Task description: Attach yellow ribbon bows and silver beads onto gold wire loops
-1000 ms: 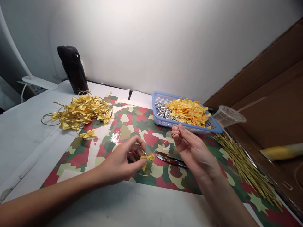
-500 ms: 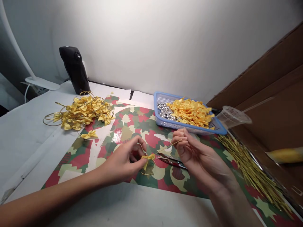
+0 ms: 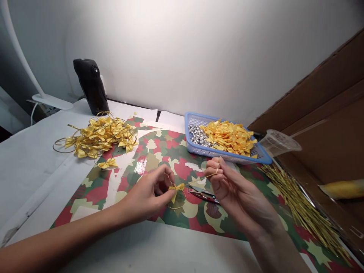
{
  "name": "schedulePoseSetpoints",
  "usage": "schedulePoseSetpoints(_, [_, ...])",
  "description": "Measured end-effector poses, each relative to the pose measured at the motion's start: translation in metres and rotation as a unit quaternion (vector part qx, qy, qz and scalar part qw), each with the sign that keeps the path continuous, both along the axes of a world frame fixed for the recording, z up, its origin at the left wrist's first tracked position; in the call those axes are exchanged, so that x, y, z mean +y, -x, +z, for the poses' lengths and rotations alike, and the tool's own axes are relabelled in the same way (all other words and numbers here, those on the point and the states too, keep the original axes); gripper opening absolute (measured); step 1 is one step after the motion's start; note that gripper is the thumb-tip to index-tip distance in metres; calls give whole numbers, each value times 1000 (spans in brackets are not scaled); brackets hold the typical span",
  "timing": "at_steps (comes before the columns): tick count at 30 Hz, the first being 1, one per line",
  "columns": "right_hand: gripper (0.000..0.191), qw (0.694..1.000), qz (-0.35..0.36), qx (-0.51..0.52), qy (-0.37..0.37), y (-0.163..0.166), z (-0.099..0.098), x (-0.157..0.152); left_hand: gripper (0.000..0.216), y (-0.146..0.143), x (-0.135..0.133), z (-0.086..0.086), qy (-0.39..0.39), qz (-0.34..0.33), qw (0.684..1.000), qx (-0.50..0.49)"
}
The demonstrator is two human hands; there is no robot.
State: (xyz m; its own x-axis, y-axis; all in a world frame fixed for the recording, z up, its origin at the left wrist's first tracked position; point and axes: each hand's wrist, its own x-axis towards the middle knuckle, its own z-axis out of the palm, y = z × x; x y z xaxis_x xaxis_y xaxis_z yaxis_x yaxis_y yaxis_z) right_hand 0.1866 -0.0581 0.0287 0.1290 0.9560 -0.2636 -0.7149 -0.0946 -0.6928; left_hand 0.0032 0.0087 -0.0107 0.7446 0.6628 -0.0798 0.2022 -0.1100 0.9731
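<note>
My left hand [image 3: 152, 193] pinches a small yellow ribbon bow [image 3: 178, 188] between thumb and fingers, low over the patterned sheet. A loop of gold cord [image 3: 178, 207] hangs below the bow. From the bow, a gold cord end [image 3: 199, 179] stretches up to the right, and my right hand [image 3: 231, 185] is closed on it. Just behind the right hand lie thread snips [image 3: 203, 194] with red and dark parts, partly covered by that hand. The bow's near side is partly hidden by my left thumb.
Finished-looking bows with gold loops [image 3: 99, 136] are heaped at left, before a black device [image 3: 92, 87]. A blue basket [image 3: 227, 156] holds yellow bows and silver beads. Gold cords [image 3: 304, 212] lie at right beside a clear plastic cup [image 3: 280, 142] and cardboard [image 3: 327, 98].
Both hands keep their hold on the bow and cord with hardly any movement. My right hand has shifted very slightly, and the view has tilted a little.
</note>
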Motion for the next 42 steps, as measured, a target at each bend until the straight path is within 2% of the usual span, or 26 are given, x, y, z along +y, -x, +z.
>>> schedulePoseSetpoints(7, [21,1000,-1,26,4,10,1,-3,13,0,1,-4,19,18,1000,2])
schedulePoseSetpoints(14, [21,998,51,-19,-34,14,1,-6,13,0,2,-3,29,35,999,-6])
schedulePoseSetpoints(19, [24,997,37,-37,-55,14,-1,-6,10,1,-3,1,42,24,998,-51])
schedulePoseSetpoints(23, [21,998,30,-15,-60,14,-4,-5,4,1,-6,4,57,27,997,-55])
schedulePoseSetpoints(38, [17,998,27,30,-56,15,-5,-4,16,1,-6,6,56,33,998,-9])
schedulePoseSetpoints(42, [14,994,39,60,-80,13,-4,-4,16,0,-6,6,57,33,998,-12])
